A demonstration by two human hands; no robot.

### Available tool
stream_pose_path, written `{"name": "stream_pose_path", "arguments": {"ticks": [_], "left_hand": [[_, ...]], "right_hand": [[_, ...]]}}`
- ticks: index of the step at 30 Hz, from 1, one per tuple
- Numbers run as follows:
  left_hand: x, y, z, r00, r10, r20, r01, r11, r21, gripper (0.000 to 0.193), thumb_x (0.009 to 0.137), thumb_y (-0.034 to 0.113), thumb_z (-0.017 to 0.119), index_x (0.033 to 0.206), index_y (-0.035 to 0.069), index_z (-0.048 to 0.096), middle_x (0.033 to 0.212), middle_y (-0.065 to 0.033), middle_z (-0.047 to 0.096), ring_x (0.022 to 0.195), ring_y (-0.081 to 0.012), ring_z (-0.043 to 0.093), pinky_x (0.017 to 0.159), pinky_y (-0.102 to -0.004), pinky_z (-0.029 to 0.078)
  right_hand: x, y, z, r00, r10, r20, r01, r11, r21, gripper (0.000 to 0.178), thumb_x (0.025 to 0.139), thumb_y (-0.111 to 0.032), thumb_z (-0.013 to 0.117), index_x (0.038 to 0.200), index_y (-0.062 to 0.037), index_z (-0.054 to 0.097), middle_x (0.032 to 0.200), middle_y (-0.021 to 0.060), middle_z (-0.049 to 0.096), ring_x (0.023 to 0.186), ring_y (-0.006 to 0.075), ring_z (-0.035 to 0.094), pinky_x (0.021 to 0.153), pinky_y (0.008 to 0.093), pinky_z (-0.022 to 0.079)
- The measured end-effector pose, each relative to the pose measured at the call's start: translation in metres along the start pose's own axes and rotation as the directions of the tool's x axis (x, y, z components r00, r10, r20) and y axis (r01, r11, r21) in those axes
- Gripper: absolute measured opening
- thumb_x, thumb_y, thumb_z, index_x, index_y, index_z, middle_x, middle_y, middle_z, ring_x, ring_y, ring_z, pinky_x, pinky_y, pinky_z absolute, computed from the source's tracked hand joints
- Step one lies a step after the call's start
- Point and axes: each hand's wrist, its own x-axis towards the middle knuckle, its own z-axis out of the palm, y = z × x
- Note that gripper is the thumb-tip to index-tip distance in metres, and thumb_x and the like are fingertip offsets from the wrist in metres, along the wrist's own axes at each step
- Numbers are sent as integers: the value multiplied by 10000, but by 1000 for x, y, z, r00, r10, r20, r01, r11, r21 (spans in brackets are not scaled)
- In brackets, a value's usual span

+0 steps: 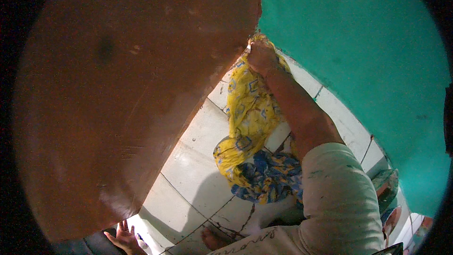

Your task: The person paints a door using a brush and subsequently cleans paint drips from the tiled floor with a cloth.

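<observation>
My right hand (pixel 262 59) is closed on a yellow patterned cloth (pixel 252 99), pressing it into the corner where the brown wall (pixel 122 89) and the green wall (pixel 349 23) meet the floor. From my hand the cloth hangs down in loose folds onto the white tiles. A bunched blue-and-yellow part (pixel 271 177) lies near my knee; I cannot tell whether it is the same piece. At the lower left, my left hand (pixel 126 240) has its fingers spread beside the lower end of the brown wall, holding nothing.
White floor tiles (pixel 181 163) with dark joints and cracks narrow toward the corner. A bare foot (pixel 214 239) shows at the bottom. A dark greenish object (pixel 386 186) stands against the green wall at the right, its kind unclear. My shadow falls across the tiles.
</observation>
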Motion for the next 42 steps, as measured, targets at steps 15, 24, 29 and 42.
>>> {"name": "stream_pose_path", "arguments": {"ticks": [15,24,29,42], "left_hand": [[0,6,8,972,-90,-218,15,946,-323,1207,749,911,282,1472,-53,325,1524,-162,348,1440,-270,239,1153,-514,66],[1,4,-13,988,-14,153,19,999,-29,1139,759,906,320,1477,22,371,1514,-63,409,1375,-213,357,1055,-458,271],[7,-16,13,988,-76,-132,50,980,-195,1112,773,894,314,1467,27,385,1520,-62,403,1400,-217,327,1085,-467,227],[27,-20,-36,787,33,616,166,950,-263,1017,816,863,298,1427,62,442,1460,-63,477,1335,-247,405,1043,-549,367]], "right_hand": [[-69,9,-134,963,40,268,-34,999,-26,210,778,-187,631,911,-44,708,946,170,685,890,393,643,793,490,528],[-117,-25,-55,942,-323,93,273,895,353,191,791,-178,629,912,-43,688,927,172,644,913,370,594,812,484,502],[-47,3,-72,989,90,114,-106,985,137,404,845,-226,627,1191,-18,646,1231,195,626,1185,399,541,1056,496,398],[-287,-251,-98,658,-612,439,-49,546,836,395,757,-42,623,1137,-98,714,1327,93,599,1233,291,539,1025,442,428]]}}
